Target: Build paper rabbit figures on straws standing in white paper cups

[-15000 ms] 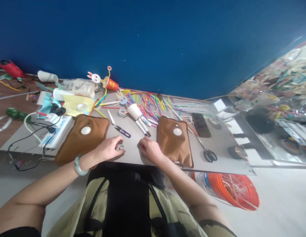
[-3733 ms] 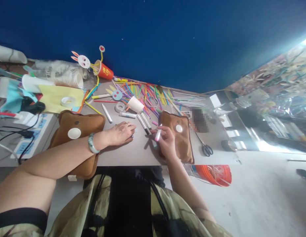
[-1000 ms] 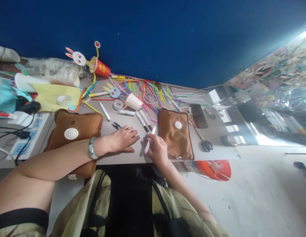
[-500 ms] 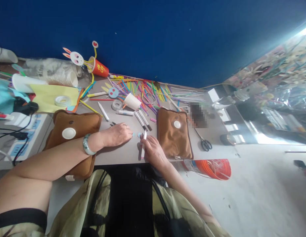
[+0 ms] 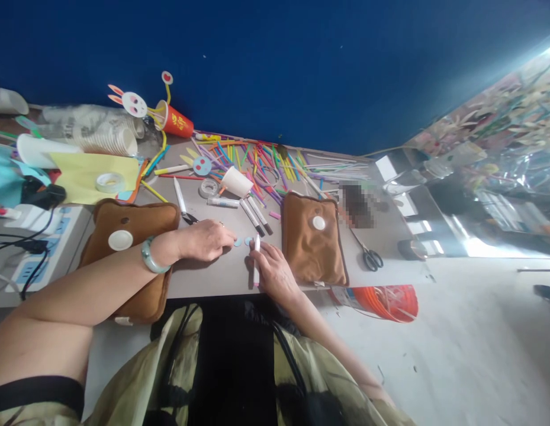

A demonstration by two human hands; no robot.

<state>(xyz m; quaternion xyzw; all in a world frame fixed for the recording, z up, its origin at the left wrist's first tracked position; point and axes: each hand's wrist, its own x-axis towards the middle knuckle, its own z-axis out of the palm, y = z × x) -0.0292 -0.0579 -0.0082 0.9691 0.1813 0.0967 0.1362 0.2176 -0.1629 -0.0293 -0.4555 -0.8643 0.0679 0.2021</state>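
Observation:
Two small light-blue paper discs lie side by side on the grey table. The fingers of my left hand (image 5: 207, 239) are bent and drawn together, their tips at the edge of the left disc (image 5: 238, 242). My right hand (image 5: 275, 267) is closed around a white marker (image 5: 257, 260) with a pink end. The marker stands nearly upright in the picture, its upper tip close to the right disc (image 5: 248, 241). Beyond my left hand are a dark tool (image 5: 190, 219), partly hidden, and another white marker (image 5: 179, 195).
Brown cushioned pouches, left (image 5: 137, 222) and right (image 5: 311, 251), flank my hands. Behind lie two dark-tipped markers, a paper cup (image 5: 237, 182), tape (image 5: 209, 189) and many coloured sticks (image 5: 261, 163). Scissors (image 5: 371, 259) are at right; an orange bucket (image 5: 396, 302) is below the table edge.
My left hand has shifted slightly left. The dark tool and white marker beyond it have been pushed left, and the marker has turned. My right hand still holds its marker near the discs.

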